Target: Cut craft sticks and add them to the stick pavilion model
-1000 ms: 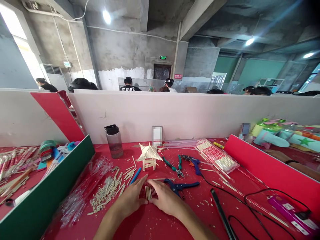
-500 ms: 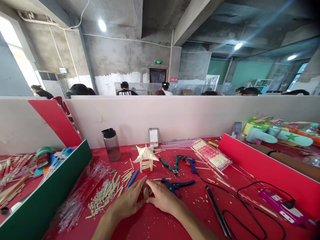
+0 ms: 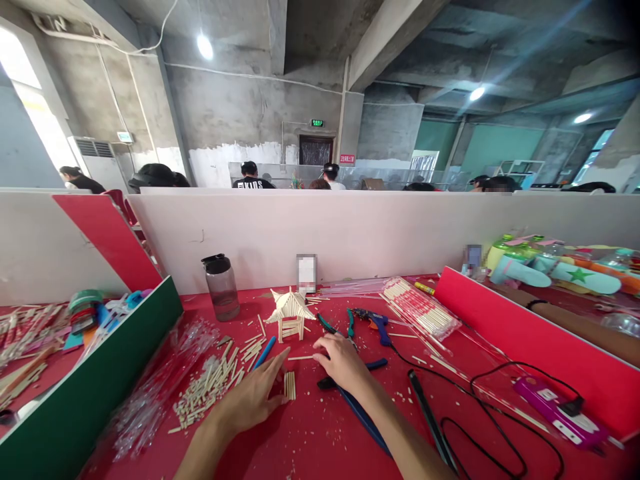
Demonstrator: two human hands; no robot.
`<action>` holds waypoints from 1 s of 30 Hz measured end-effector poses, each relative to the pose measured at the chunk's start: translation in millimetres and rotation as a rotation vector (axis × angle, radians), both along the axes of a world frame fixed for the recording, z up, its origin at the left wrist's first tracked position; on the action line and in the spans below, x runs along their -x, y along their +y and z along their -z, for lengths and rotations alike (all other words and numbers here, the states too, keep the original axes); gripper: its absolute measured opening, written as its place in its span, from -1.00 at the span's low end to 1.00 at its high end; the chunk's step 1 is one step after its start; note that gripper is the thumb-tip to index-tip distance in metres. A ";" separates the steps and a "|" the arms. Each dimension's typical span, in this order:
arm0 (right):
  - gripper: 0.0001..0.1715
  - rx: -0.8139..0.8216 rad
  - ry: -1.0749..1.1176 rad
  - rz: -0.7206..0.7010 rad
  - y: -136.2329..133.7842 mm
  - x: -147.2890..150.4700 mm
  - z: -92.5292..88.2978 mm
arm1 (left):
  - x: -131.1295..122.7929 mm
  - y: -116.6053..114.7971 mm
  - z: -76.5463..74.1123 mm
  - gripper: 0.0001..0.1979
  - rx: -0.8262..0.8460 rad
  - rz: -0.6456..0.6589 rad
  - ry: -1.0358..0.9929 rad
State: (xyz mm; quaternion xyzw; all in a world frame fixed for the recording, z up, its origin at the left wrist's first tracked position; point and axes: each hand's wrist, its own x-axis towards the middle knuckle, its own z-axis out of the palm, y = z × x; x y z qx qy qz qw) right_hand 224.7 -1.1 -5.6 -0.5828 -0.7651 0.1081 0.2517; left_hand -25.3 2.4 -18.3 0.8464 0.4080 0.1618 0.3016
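A small row of short wooden sticks (image 3: 290, 386) lies on the red tabletop. My left hand (image 3: 257, 393) is beside it on the left, fingers apart, thumb at the row's edge. Farther forward and to the right, my right hand (image 3: 339, 359) has its curled fingertips at the right end of a single thin stick (image 3: 301, 358); whether it grips the stick is hard to tell. Behind both hands stands a little stick pavilion (image 3: 291, 315) with a pointed roof. A dark blue-handled tool (image 3: 363, 417) lies partly under my right forearm.
Loose cut sticks (image 3: 210, 387) and a blue pen (image 3: 265, 352) lie left. Green-handled pliers (image 3: 351, 323), a glue gun (image 3: 376, 325), packed sticks (image 3: 423, 310), a black tool (image 3: 430, 420) and a purple power strip (image 3: 555, 410) lie right. A bottle (image 3: 221, 288) stands behind.
My hands have moved apart, uncovering the short stick row. My right hand has gone forward and right to the single stick, and the blue-handled tool is now partly beneath my forearm.
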 end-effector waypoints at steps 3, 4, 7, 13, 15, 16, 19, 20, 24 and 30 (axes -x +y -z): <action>-0.88 -0.029 -0.110 0.006 0.9 5.2 4.7 | 1.9 1.5 -0.4 -0.20 -0.010 0.008 -0.024; -0.88 -0.026 -0.144 0.007 0.4 8.6 5.3 | 2.5 2.0 -0.6 -0.20 -0.015 0.008 -0.044; -0.88 -0.021 -0.230 0.010 -0.6 19.5 5.1 | 2.8 3.2 -3.2 -0.22 -0.031 -0.010 -0.098; -0.75 -0.007 -0.335 0.024 6.7 34.0 11.4 | -2.0 3.6 -13.1 -0.20 -0.094 -0.075 -0.137; -0.75 -0.019 -0.360 0.027 8.6 37.3 14.3 | -3.5 4.3 -13.8 -0.23 -0.107 -0.082 -0.152; -0.75 -0.030 -0.374 0.023 8.9 38.6 14.8 | -4.1 5.1 -13.6 -0.27 -0.109 -0.094 -0.163; -0.71 -0.099 -0.385 -0.025 6.6 41.5 11.4 | -5.3 8.7 -12.2 -0.50 -0.123 -0.153 -0.208; -0.71 -0.129 -0.371 -0.051 5.2 42.1 8.7 | -5.4 10.2 -11.8 -0.59 -0.132 -0.176 -0.221; -0.73 -0.223 -0.294 -0.179 -1.2 42.0 -4.7 | -6.2 14.1 -11.8 -0.71 -0.115 -0.244 -0.257; -0.75 -0.305 -0.253 -0.224 -9.4 36.1 -18.6 | -14.6 9.2 -10.7 -0.65 0.072 -0.253 -0.358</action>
